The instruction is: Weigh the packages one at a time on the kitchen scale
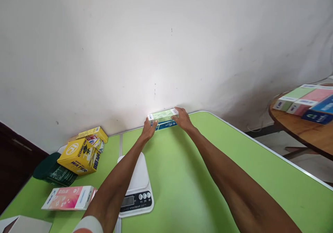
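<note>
Against the wall at the far edge of the green table, a long green-and-white box (161, 116) lies on top of a blue box (165, 125). My left hand (149, 129) is closed around the left end of the green-and-white box, thumb at the front. At the other end, my right hand (184, 119) grips the same box, with fingers over the top corner and thumb in front. Whether either hand also presses on the blue box I cannot tell. Below my left forearm, partly covered by it, sits a white kitchen scale (137, 177).
On the left stand yellow boxes (75, 156), a dark green tub (53, 170) and a pink-and-white box (69, 197). A white box (28, 224) is at the lower left corner. At right, a wooden table (309, 132) bears green, pink and blue boxes. The wall (161, 52) borders the green table (182, 177).
</note>
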A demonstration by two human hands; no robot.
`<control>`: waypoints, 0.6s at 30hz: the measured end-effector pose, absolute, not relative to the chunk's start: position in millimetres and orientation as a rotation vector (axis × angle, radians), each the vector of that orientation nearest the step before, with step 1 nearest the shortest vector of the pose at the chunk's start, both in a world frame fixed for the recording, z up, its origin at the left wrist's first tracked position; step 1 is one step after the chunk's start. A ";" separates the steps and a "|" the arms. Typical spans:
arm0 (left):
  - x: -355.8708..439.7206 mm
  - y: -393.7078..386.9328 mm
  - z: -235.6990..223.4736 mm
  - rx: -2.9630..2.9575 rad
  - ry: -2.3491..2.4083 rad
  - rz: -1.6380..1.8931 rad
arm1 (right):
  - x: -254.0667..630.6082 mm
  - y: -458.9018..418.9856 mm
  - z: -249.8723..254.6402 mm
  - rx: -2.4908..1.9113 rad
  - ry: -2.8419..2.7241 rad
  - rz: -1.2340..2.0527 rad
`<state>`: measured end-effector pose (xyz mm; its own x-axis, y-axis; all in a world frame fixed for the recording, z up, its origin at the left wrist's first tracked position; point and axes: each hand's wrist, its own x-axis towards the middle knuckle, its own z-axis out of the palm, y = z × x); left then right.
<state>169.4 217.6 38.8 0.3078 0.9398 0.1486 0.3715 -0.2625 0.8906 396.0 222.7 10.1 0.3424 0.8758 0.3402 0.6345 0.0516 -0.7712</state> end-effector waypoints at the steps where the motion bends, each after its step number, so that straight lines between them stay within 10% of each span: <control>1: 170.1 218.1 38.4 1.792 1.195 0.897 | 393.7 223.6 6.2 -1.671 -1.341 0.314; 18: 39.8 8.1 56.2 1.977 1.379 1.143 | 260.4 49.5 29.4 -1.239 -1.477 0.184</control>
